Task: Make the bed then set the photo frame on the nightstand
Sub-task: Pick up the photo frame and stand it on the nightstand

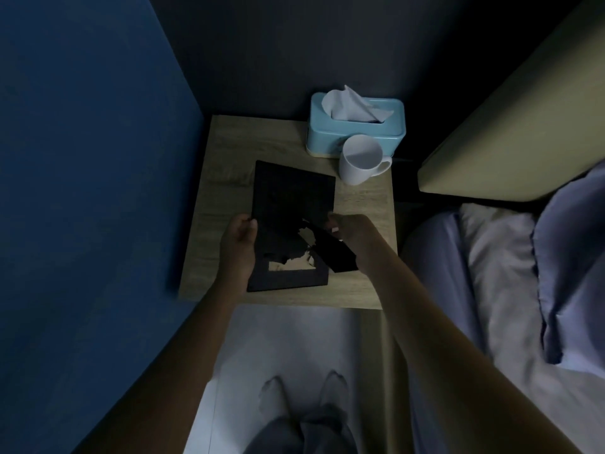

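No legible text, labels, brands, numbers or signs are showing. A faint mark is appearing low on the front of the tissue box (355, 134), but it is too dark and small to read.

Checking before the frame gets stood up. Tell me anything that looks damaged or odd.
The photo frame, held back-side up over the nightstand, looks damaged: its dark backing appears torn near the lower edge, with pale patches showing. The light is too dim to be sure.

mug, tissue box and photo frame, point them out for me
mug (358, 167), head view, on its white outer wall
tissue box (330, 139), head view, on its blue front side
photo frame (291, 198), head view, on its dark back panel
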`<state>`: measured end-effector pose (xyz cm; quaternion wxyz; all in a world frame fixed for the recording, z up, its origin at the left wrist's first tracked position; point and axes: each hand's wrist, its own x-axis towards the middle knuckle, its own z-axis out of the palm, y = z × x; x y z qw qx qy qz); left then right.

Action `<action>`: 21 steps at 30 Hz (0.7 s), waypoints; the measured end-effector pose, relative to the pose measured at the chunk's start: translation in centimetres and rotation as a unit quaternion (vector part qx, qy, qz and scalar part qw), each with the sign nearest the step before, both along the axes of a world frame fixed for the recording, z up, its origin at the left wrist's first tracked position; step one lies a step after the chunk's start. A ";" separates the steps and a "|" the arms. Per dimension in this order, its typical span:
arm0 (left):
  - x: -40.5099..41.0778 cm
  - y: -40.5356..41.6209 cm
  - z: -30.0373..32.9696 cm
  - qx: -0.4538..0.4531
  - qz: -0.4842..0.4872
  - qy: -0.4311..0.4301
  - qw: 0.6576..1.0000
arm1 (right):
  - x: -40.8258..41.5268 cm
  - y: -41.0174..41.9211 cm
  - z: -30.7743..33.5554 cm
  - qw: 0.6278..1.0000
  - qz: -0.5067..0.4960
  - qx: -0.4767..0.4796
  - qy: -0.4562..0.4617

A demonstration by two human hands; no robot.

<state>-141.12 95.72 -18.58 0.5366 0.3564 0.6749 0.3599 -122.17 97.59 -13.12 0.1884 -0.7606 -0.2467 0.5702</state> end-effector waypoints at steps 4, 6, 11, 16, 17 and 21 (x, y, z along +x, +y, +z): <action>0.9 -0.8 2.7 0.061 0.011 0.019 0.998 | -0.2 -0.7 0.9 0.997 0.013 0.070 -0.013; 1.5 -1.3 4.0 0.091 0.013 0.025 0.995 | -0.8 -1.1 1.7 0.991 -0.006 0.131 -0.026; 3.5 -2.9 5.8 0.167 0.000 0.079 0.983 | -3.2 -2.4 4.6 0.965 -0.053 0.234 0.109; 5.7 -4.5 6.9 0.222 -0.015 0.160 0.962 | -4.1 -3.0 5.6 0.949 -0.101 0.273 0.124; 6.1 -4.9 7.1 0.234 -0.027 0.186 0.954 | -3.9 -3.0 5.6 0.945 -0.120 0.268 0.145; 7.3 -5.6 7.2 0.266 -0.071 0.269 0.923 | -3.1 -3.3 5.3 0.933 -0.126 0.279 0.189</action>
